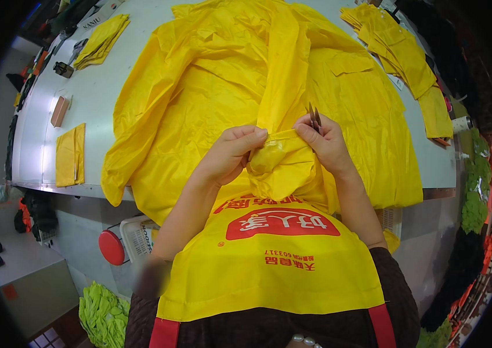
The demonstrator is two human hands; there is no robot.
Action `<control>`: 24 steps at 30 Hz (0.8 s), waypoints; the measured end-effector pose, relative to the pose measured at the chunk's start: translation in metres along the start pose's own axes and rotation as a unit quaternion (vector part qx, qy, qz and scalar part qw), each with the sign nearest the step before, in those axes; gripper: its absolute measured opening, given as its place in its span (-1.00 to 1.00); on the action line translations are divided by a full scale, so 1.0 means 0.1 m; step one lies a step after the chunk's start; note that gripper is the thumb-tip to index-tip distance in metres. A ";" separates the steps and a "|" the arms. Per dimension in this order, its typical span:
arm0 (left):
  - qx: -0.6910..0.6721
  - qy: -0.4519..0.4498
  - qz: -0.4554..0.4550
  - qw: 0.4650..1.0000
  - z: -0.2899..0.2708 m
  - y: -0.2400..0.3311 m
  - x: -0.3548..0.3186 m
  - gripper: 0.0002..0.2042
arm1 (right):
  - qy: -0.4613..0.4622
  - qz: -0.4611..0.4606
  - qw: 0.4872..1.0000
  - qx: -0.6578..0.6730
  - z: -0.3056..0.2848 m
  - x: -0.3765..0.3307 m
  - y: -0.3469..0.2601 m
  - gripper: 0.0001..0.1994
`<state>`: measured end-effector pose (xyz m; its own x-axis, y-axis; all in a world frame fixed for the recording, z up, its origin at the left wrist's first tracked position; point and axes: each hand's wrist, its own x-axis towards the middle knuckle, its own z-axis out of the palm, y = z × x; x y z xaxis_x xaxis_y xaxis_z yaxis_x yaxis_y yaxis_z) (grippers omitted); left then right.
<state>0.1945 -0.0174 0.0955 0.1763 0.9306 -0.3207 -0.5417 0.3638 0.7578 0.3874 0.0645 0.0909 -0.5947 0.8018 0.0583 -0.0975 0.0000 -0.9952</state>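
A grey work table (112,87) stretches out beyond both hands, and nearly all of it ahead of them is covered by a large yellow garment (228,75) of thin, crinkled fabric, spread flat with a patch pocket ahead of the right hand. The garment's near edge is gathered up off the table into a bunched fold between the two hands, just above the person's yellow apron (269,261). Far ahead and to the right of the right hand lies a stack of folded yellow pieces (397,52); well out to the left of the left hand lie two smaller folded piles. The left hand (231,152) is closed, pinching the bunched fabric between thumb and fingers. The right hand (324,142) pinches the same fold from the other side and also holds small thread snips (314,116), their tips pointing away.
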 end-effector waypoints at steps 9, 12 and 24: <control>0.013 0.014 -0.023 1.000 0.18 -0.06 0.09 -0.84 | 0.061 -0.292 0.895 -0.331 0.04 -0.03 -0.12 -0.81; -0.016 0.028 -0.017 0.999 0.23 -0.04 0.09 -0.84 | 0.039 -0.321 0.864 -0.385 0.03 -0.08 -0.25 -0.73; 0.008 0.034 0.013 0.999 0.36 0.03 -0.06 -0.85 | -0.313 -0.128 0.933 -0.122 -0.15 -0.33 -0.77 -0.79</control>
<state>0.2211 -0.0200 0.1200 0.1057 0.9350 -0.3385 -0.5324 0.3407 0.7749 0.4264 0.0463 0.1648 -0.9342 0.2500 0.2546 -0.1609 0.3418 -0.9259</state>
